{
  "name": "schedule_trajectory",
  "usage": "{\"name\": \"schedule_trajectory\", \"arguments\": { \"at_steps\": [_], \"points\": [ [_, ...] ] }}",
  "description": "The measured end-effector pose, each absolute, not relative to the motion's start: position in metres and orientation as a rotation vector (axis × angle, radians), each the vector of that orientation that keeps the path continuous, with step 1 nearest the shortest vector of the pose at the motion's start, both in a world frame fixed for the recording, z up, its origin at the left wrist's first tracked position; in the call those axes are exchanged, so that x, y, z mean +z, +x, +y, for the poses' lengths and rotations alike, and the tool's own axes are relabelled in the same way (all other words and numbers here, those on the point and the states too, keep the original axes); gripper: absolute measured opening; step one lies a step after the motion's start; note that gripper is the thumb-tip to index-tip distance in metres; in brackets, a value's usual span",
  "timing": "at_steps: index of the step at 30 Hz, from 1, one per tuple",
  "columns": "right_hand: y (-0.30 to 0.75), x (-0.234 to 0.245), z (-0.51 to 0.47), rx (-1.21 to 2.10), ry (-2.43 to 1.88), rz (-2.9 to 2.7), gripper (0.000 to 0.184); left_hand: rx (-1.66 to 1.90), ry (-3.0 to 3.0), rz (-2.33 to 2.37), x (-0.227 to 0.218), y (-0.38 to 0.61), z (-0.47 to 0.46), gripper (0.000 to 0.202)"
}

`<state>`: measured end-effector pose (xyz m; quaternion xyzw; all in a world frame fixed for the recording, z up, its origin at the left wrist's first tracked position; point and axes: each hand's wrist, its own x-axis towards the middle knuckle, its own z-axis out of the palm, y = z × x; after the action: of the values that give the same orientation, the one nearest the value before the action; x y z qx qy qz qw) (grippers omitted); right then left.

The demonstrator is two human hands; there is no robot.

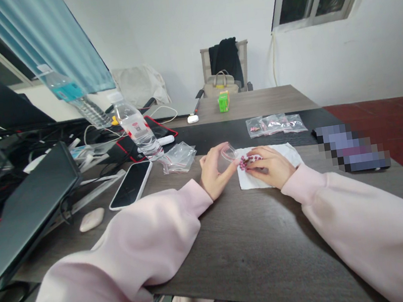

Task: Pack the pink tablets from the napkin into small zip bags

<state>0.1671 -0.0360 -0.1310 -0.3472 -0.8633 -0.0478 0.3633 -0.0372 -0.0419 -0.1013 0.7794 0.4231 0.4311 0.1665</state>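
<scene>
A small clear plastic bag [228, 151] is pinched between the thumb and fingers of my left hand [214, 173], its mouth turned toward the right. Beside it, my right hand [274, 165] has its fingers bent around a bunch of small purple-pink beads [243, 163]; part of the bunch is hidden beneath the fingers. Under the beads and the right hand lies a white sheet of tissue [288, 151]. The bag's rim is close to the beads; whether they touch I cannot tell.
Beyond the tissue lie clear bags [276, 124] with small pink pieces inside. Left of my hands are a stack of clear bags [180, 157], a water bottle [137, 127], a phone [131, 185], a mouse [91, 220] and a laptop [32, 214]. A pixelated object [353, 147] lies right.
</scene>
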Motion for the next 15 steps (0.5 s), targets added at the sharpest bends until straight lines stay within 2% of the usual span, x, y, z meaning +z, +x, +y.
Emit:
{"name": "schedule_trajectory", "arguments": {
  "at_steps": [8, 15],
  "points": [
    [0.161, -0.118, -0.045, -0.253, -0.996, -1.915, 0.012, 1.045, 2.402, 1.242, -0.103, -0.037, -0.043, 0.055],
    [0.159, -0.107, -0.050, -0.274, -0.804, -1.874, 0.010, 1.003, 2.442, 1.078, -0.101, -0.039, -0.044, 0.061]
  ]
}}
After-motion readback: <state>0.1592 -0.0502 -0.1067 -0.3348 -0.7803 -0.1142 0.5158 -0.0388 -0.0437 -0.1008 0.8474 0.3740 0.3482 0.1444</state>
